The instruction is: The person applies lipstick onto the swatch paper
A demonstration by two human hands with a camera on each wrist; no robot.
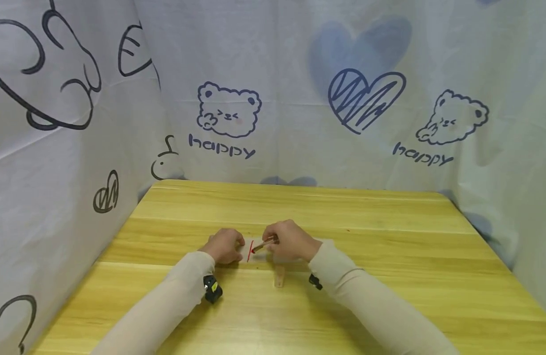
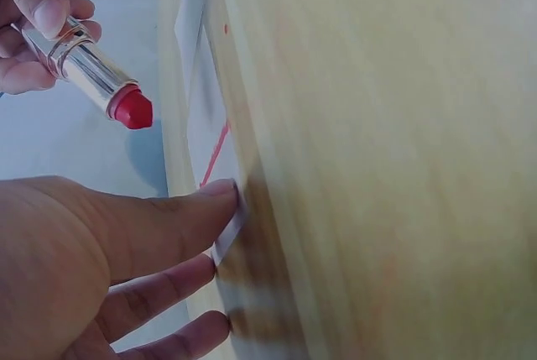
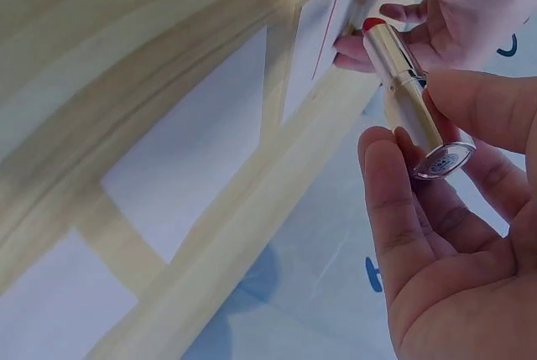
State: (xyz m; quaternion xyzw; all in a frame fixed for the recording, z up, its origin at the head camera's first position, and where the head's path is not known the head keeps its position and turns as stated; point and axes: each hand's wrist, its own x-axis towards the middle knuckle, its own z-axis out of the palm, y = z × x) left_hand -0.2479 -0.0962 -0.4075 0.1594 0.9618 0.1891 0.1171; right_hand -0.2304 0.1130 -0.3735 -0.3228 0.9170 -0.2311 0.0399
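Note:
My right hand [image 1: 288, 240] holds a lipstick [image 3: 411, 101] with a shiny gold case, gripped by thumb and fingers. Its red tip points toward the left hand and, in the left wrist view, looks apart from the paper. On the table lies a white piece of paper [image 3: 304, 49] bearing one straight red line [image 1: 250, 252]. My left hand [image 1: 225, 245] rests at the paper's left end; in the left wrist view the thumb touches its edge and the other fingertips reach the tabletop, fairly straight.
Two more white papers, a middle one [image 3: 197, 146] and a nearer one [image 3: 63, 305], lie in a row on the wooden table [image 1: 379, 296]. A small tan-gold piece [image 1: 279, 277] stands below the right hand. Patterned white cloth [image 1: 290, 148] hangs behind and beside the table.

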